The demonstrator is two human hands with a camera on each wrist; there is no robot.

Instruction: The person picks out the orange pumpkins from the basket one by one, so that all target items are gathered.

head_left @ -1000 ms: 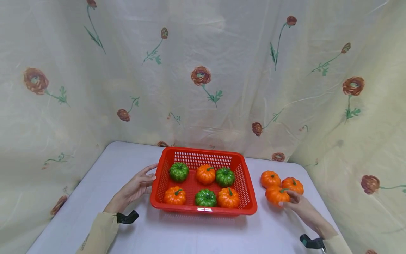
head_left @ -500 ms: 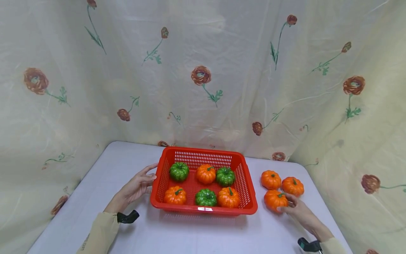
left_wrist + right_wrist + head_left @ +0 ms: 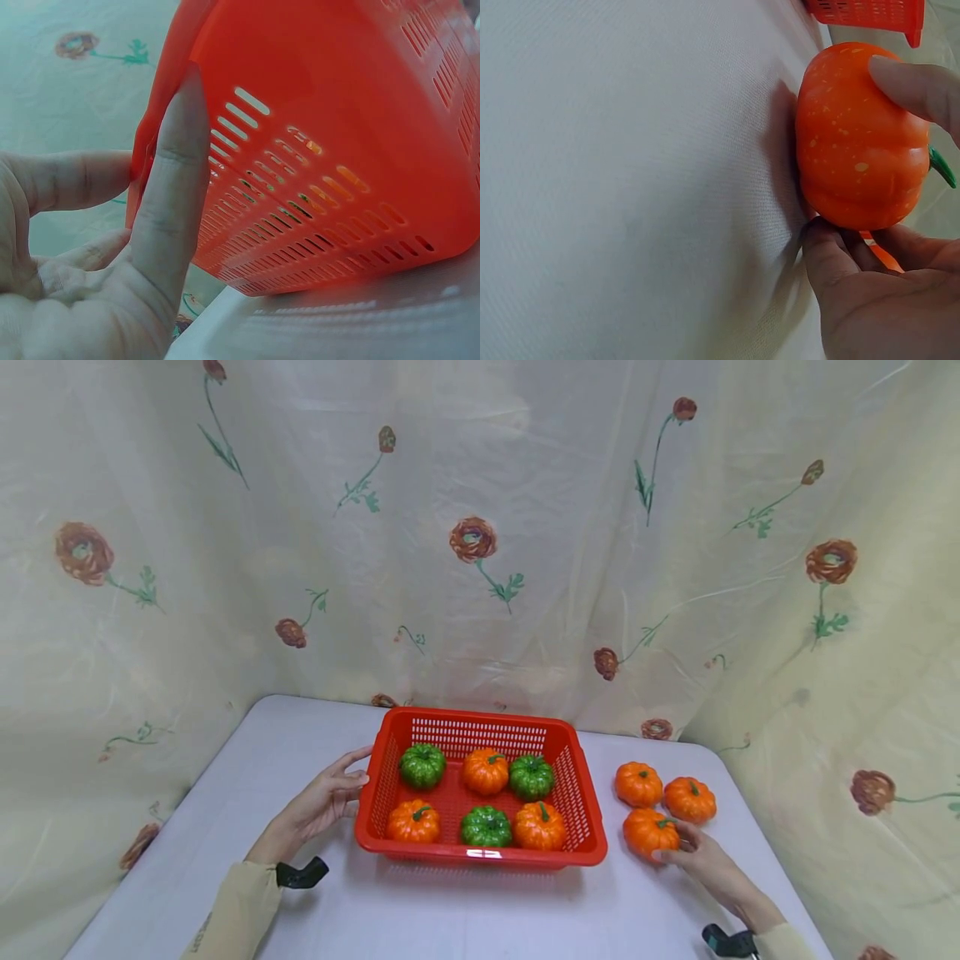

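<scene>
A red plastic basket (image 3: 480, 858) with slotted walls stands mid-table, holding orange and green toy pumpkins. At its left side my left hand (image 3: 326, 797) pinches the rim; the left wrist view has the fingers (image 3: 176, 172) on either side of the basket's edge (image 3: 161, 105). To the right of the basket, my right hand (image 3: 701, 864) grips an orange pumpkin (image 3: 649, 832) with a green stem. In the right wrist view, the thumb (image 3: 919, 86) lies on one side of this pumpkin (image 3: 859, 142) and the fingers on the other, close to the tabletop.
Two more orange pumpkins, one at the back left (image 3: 638, 783) and one at the back right (image 3: 690, 800), sit just behind the gripped one. A flowered curtain (image 3: 480, 635) hangs behind the white table (image 3: 480, 918) and along its sides.
My right hand has drawn the orange pumpkin slightly toward the table's front, apart from the two behind it. The left hand and the basket have stayed put.
</scene>
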